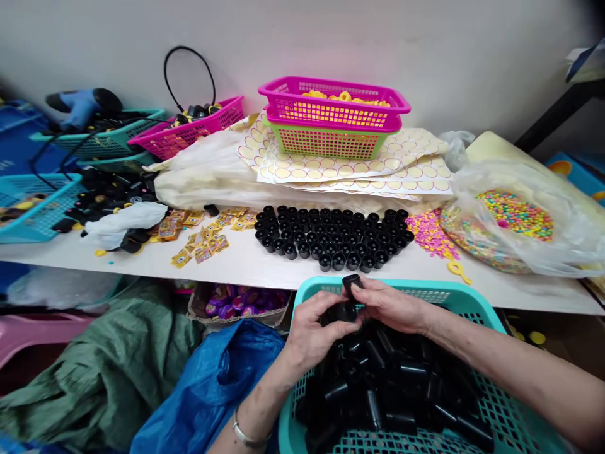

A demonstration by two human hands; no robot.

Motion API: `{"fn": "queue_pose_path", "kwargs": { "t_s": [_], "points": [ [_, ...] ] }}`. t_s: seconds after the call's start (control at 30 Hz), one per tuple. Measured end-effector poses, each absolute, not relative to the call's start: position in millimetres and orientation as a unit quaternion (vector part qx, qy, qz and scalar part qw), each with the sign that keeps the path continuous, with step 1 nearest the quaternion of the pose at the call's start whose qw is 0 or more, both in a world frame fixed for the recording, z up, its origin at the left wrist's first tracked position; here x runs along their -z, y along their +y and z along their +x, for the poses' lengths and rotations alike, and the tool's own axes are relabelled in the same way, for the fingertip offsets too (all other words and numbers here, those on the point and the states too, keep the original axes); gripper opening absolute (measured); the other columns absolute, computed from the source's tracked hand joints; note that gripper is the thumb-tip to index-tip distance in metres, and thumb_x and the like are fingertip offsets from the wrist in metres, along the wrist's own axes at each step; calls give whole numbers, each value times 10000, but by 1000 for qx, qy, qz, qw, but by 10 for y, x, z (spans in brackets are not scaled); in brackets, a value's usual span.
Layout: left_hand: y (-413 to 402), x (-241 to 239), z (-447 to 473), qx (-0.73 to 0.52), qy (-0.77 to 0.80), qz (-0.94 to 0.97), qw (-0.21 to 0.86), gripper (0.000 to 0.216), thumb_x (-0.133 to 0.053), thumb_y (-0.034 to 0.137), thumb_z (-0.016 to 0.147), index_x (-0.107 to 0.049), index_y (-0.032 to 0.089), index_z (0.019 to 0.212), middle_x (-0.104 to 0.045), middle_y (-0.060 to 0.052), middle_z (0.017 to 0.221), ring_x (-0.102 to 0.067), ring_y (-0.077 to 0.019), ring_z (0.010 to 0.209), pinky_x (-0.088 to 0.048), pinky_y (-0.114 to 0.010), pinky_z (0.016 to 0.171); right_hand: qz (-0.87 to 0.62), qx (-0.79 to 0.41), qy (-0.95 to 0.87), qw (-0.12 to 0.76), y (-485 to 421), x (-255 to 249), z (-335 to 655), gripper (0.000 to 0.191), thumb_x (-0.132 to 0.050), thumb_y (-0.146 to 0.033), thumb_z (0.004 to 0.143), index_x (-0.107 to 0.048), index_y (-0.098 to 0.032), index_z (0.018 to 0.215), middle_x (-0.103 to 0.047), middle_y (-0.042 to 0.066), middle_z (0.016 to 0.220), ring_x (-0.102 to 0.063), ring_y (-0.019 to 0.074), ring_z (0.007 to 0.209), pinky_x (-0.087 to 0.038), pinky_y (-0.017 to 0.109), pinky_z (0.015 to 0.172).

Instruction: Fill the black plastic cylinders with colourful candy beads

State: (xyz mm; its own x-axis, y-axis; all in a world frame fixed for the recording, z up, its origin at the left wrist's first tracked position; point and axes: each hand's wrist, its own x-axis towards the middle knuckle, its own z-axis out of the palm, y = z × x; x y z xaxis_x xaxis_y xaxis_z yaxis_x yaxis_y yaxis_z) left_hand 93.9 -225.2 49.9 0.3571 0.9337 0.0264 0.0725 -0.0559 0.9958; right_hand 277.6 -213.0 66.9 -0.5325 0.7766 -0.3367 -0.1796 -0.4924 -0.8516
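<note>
Above a turquoise basket my two hands are close together. My left hand is closed around a black plastic tube. Between the fingers of my right hand is another black tube, tilted, its end facing up. Loose black tubes fill the basket below my hands. On the white table just beyond, many black tubes stand upright in tight rows, their round ends upward.
Pink beads and a bag of coloured beads lie right; small yellow printed packets lie left. Stacked pink and green baskets stand on printed sheets. A box of purple items sits under the table edge.
</note>
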Motion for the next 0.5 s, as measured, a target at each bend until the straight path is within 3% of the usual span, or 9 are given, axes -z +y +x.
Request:
{"fn": "queue_pose_path", "kwargs": {
  "t_s": [0.1, 0.23, 0.37, 0.5],
  "points": [
    [-2230, -489, 859, -428, 384, 476, 666, 346, -809, 220, 562, -643, 170, 861, -630, -18, 861, -584, -143, 795, -482, -259, 730, -390, -711, -470, 348, -2077, -712, 2745, 263, -695, -345, 726, -558, -161, 854, -509, -30, 771, -464, 90, 713, -386, 213, 642],
    [-2199, -503, 753, -472, 373, 408, 687, 364, -803, 147, 554, -624, 174, 870, -617, 2, 855, -568, -99, 779, -461, -200, 713, -391, -660, -541, 346, -2054, -777, 2673, 298, -685, -241, 710, -582, -186, 984, -555, -15, 873, -496, 122, 802, -394, 249, 720],
    [-2065, -562, 553, -519, 423, 415, 616, 334, -758, 222, 633, -612, 194, 932, -603, -4, 868, -567, -96, 737, -465, -209, 680, -425, -590, -589, 354, -1993, -818, 2603, 267, -635, -214, 737, -574, -195, 996, -554, 2, 910, -505, 143, 843, -394, 281, 761],
    [-1752, -568, 211, -521, 522, 523, 428, 324, -717, 319, 658, -642, 189, 945, -572, -20, 896, -555, -115, 737, -465, -234, 660, -443, -430, -694, 372, -1778, -791, 2529, 181, -636, -178, 714, -569, -186, 882, -517, 9, 889, -469, 159, 869, -376, 293, 779]
  ]
}}
